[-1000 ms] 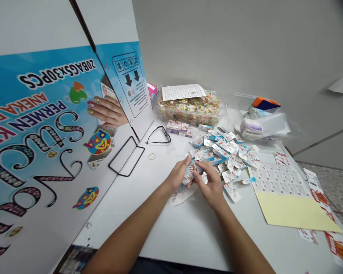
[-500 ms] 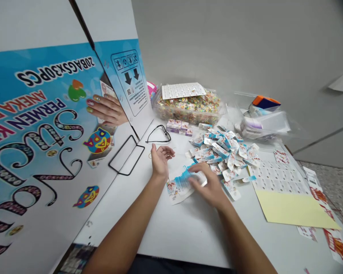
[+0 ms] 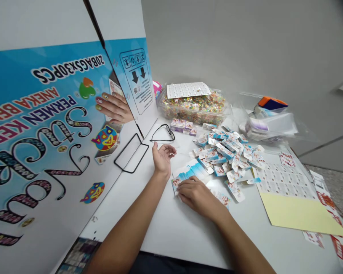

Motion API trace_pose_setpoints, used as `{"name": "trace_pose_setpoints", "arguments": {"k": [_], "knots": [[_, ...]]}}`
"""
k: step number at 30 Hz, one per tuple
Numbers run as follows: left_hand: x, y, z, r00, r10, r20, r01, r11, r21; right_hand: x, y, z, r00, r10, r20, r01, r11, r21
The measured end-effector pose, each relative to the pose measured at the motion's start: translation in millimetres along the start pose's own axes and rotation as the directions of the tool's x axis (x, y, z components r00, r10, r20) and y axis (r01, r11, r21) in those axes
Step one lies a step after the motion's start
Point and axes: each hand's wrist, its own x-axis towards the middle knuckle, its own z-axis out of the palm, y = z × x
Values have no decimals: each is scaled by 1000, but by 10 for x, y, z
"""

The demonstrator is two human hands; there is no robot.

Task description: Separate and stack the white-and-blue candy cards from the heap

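- Standing at your far left, a printed carton (image 3: 54,133) faces you, its lettering upside down.
- At its foot you have a black frame (image 3: 140,158), and just beyond, a thin black loop (image 3: 173,135).
- Your left hand (image 3: 163,159) is palm up, fingers apart and slightly curled, holding nothing, just left of the pack.
- Behind it sit purple boxes (image 3: 183,126), in front of a clear bin (image 3: 198,117) of small multicoloured pieces (image 3: 215,102); a white sheet (image 3: 188,90) lies on top.
- The blue and white pack (image 3: 192,168) lies on the table (image 3: 171,232), partly under your right hand (image 3: 190,190).
- That hand is palm down, fingers bent close together at the pack; you cannot tell whether they grip it.
- Right of the pack you have a heap of blue and white boxes (image 3: 224,148), some with open flaps.
- Behind the heap, to its right, is a clear bag (image 3: 270,125) with an orange and blue item (image 3: 273,102).
- Farther right, yellow paper (image 3: 301,215) adjoins rows of printed labels (image 3: 282,180), with red-printed cards (image 3: 326,199) beside it.
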Motion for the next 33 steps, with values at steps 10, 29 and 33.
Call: {"name": "trace_pose_setpoints", "arguments": {"k": [10,29,33], "knots": [[-294,-86,114,513,-587,627,381,810,447,-238,198,-241,305,50,-951,-260,965,-33],[-530,-229,128,563,-496,661,257,865,431,-126,69,-437,887,103,-450,-132,991,-33],[-552,-139,179,579,-454,677,53,850,524,-107,22,-429,905,193,-378,-171,981,91]]}}
